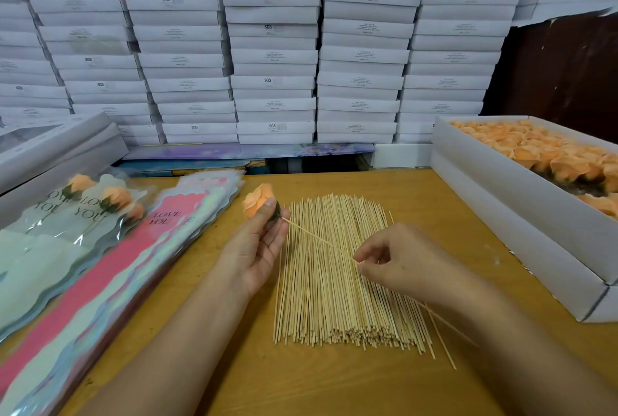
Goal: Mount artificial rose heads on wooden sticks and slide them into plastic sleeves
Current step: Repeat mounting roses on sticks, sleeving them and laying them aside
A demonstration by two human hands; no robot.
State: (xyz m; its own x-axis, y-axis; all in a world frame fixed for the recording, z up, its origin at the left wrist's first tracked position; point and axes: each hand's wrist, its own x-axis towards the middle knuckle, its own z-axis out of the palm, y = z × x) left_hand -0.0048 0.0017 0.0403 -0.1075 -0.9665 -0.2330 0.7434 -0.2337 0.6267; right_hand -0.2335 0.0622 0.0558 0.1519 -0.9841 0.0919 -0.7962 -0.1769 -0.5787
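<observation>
The open box of rose heads (501, 181) is cut off at the right edge, the sleeve stack (83, 298) at the left, and small print on the stacked boxes (274, 58) is illegible.

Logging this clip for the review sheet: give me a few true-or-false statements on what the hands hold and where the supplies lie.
1. The left hand holds a peach fabric rose head. True.
2. The right hand rests flat on the table, holding nothing. False: it pinches the thin wooden stick whose tip meets the rose's green base.
3. The loose pile of wooden sticks lies on the table between the forearms. True.
4. The white cardboard box of peach rose heads stands at the left. False: it stands at the right.
5. Some printed plastic sleeves at the left already contain roses. True.
</observation>
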